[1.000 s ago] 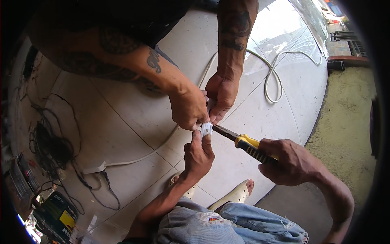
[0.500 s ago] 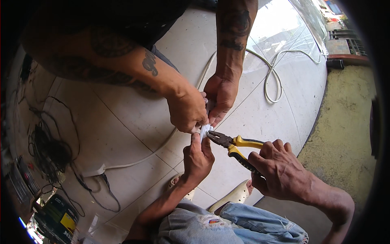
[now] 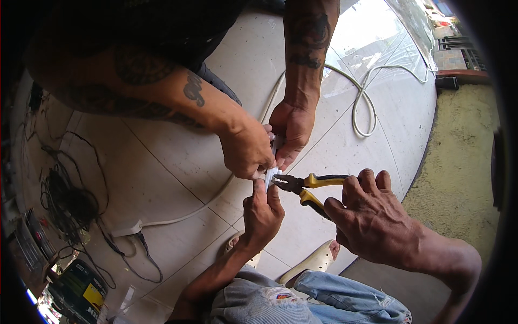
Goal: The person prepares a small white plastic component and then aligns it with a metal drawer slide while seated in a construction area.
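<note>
My left hand [image 3: 263, 215] pinches the lower end of a small white plastic-looking piece [image 3: 272, 174] between thumb and finger. My right hand [image 3: 375, 221] is wrapped round the yellow-and-black handles of combination pliers [image 3: 324, 180]. The handles are spread, and the dark jaws meet the right edge of the white piece just above my left fingertips. Whether the jaws bite on it cannot be made out. Across from me, a co-worker's one hand [image 3: 245, 151] and other hand [image 3: 294, 127] hold the upper end of the same piece, hiding part of it.
A white cable [image 3: 178, 220] crosses the tiled floor, and a loop of white cable [image 3: 372, 116] lies at the right. Tangled black cords [image 3: 70, 194] and a dark green box with a yellow label [image 3: 78, 291] are at left. A rough yellowish surface [image 3: 453, 162] borders the tiles.
The pliers have swung so their handles lie closer to level, with the jaw tips slightly lower on the white piece. My right hand has shifted a little; my left has hardly moved.
</note>
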A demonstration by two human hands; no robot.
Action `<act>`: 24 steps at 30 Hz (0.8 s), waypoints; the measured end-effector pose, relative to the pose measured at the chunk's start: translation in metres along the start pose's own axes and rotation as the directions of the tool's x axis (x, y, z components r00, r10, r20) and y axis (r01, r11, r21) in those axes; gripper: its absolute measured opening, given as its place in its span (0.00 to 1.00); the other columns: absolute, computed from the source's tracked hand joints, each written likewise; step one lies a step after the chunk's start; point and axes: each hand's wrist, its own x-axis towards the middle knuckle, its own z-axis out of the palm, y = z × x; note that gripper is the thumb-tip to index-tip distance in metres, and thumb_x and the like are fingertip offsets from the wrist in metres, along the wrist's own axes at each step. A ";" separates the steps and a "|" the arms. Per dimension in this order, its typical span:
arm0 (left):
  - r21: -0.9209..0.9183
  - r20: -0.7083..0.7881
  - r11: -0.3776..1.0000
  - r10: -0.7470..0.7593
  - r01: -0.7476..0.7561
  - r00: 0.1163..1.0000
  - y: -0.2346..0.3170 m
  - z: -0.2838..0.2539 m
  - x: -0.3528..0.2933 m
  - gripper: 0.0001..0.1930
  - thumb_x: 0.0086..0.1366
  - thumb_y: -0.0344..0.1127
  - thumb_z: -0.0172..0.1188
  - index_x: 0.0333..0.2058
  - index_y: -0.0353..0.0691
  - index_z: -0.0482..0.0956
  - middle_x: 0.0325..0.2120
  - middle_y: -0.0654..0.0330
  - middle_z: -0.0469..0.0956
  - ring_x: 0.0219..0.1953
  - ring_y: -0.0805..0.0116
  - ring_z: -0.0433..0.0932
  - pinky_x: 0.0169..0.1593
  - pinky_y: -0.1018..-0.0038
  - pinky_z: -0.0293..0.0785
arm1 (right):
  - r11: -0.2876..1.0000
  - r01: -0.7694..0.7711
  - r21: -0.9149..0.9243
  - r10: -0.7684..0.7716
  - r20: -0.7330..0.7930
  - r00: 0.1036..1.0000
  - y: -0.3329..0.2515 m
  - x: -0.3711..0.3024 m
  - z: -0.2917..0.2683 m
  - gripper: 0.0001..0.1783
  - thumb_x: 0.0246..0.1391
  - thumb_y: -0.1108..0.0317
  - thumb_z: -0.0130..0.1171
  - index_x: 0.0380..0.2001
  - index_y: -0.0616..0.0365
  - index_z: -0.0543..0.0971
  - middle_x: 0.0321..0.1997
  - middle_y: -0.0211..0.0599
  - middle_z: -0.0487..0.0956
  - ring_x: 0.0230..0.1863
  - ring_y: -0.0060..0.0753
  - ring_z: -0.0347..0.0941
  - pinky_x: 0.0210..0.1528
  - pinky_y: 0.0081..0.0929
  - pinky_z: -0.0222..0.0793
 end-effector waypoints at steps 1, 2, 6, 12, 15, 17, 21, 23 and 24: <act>-0.010 -0.008 1.000 -0.006 0.006 1.000 0.000 0.000 0.000 0.09 0.69 0.34 0.51 0.37 0.33 0.65 0.18 0.40 0.70 0.22 0.35 0.74 0.22 0.52 0.66 | 1.000 0.001 0.001 -0.001 -0.001 1.000 0.001 0.001 -0.001 0.11 0.64 0.64 0.47 0.44 0.59 0.72 0.37 0.50 0.67 0.38 0.43 0.64 0.39 0.43 0.59; -0.007 -0.008 1.000 -0.007 0.007 1.000 0.000 0.000 0.000 0.09 0.69 0.34 0.51 0.37 0.33 0.65 0.18 0.40 0.70 0.22 0.35 0.74 0.22 0.52 0.66 | 1.000 0.013 -0.003 -0.013 0.015 1.000 0.003 0.002 -0.002 0.12 0.64 0.64 0.47 0.44 0.59 0.72 0.37 0.50 0.67 0.39 0.44 0.64 0.39 0.43 0.59; -0.033 0.003 0.999 -0.019 0.019 1.000 0.001 0.000 -0.001 0.09 0.68 0.34 0.51 0.38 0.32 0.66 0.18 0.40 0.70 0.23 0.36 0.74 0.23 0.53 0.66 | 1.000 0.021 0.009 -0.022 0.094 0.995 0.003 0.000 -0.002 0.12 0.65 0.64 0.46 0.45 0.60 0.73 0.38 0.49 0.67 0.39 0.45 0.65 0.39 0.43 0.61; -0.023 -0.008 1.000 -0.006 0.006 1.000 0.000 0.000 -0.001 0.09 0.68 0.33 0.53 0.38 0.32 0.67 0.19 0.42 0.71 0.23 0.37 0.74 0.25 0.53 0.67 | 0.995 0.054 -0.084 -0.051 0.035 0.998 0.009 -0.001 0.013 0.14 0.66 0.61 0.47 0.48 0.56 0.74 0.39 0.50 0.67 0.39 0.45 0.66 0.38 0.39 0.63; -0.023 -0.015 1.000 0.013 -0.014 1.000 0.000 -0.001 0.000 0.09 0.68 0.33 0.53 0.38 0.32 0.67 0.19 0.42 0.71 0.22 0.38 0.74 0.25 0.53 0.67 | 0.997 0.070 -0.040 -0.077 -0.187 0.979 0.013 -0.001 0.021 0.11 0.57 0.62 0.59 0.40 0.55 0.77 0.31 0.39 0.63 0.33 0.35 0.59 0.33 0.35 0.57; -0.009 -0.013 0.999 0.034 -0.034 0.999 0.000 -0.004 0.000 0.09 0.68 0.33 0.52 0.38 0.32 0.67 0.19 0.43 0.71 0.22 0.38 0.74 0.24 0.54 0.67 | 0.998 0.070 -0.007 -0.070 -0.172 0.983 0.014 0.000 0.020 0.11 0.57 0.62 0.58 0.41 0.55 0.77 0.31 0.40 0.63 0.32 0.34 0.59 0.32 0.35 0.58; 0.003 0.041 0.997 -0.073 0.073 0.996 0.003 -0.002 0.000 0.14 0.69 0.39 0.50 0.38 0.31 0.69 0.19 0.45 0.72 0.22 0.41 0.74 0.26 0.56 0.68 | 0.995 0.094 0.021 -0.090 -0.159 0.983 0.018 0.001 0.021 0.12 0.57 0.62 0.58 0.43 0.53 0.78 0.32 0.41 0.66 0.31 0.35 0.61 0.30 0.32 0.60; -0.015 0.043 0.998 -0.059 0.060 0.997 0.006 0.002 0.000 0.15 0.69 0.40 0.50 0.37 0.31 0.69 0.18 0.46 0.72 0.22 0.40 0.74 0.26 0.56 0.68 | 0.998 0.058 0.033 -0.055 -0.079 0.995 0.020 0.001 0.014 0.12 0.57 0.62 0.57 0.42 0.53 0.79 0.32 0.41 0.66 0.31 0.35 0.62 0.30 0.31 0.59; 0.004 0.041 0.998 -0.070 0.070 0.997 0.004 0.000 0.000 0.15 0.70 0.41 0.49 0.37 0.31 0.69 0.18 0.45 0.72 0.22 0.40 0.74 0.26 0.56 0.68 | 0.997 0.056 0.053 -0.055 -0.011 0.998 0.021 0.004 0.013 0.11 0.57 0.61 0.57 0.41 0.53 0.79 0.32 0.41 0.66 0.31 0.36 0.63 0.29 0.30 0.59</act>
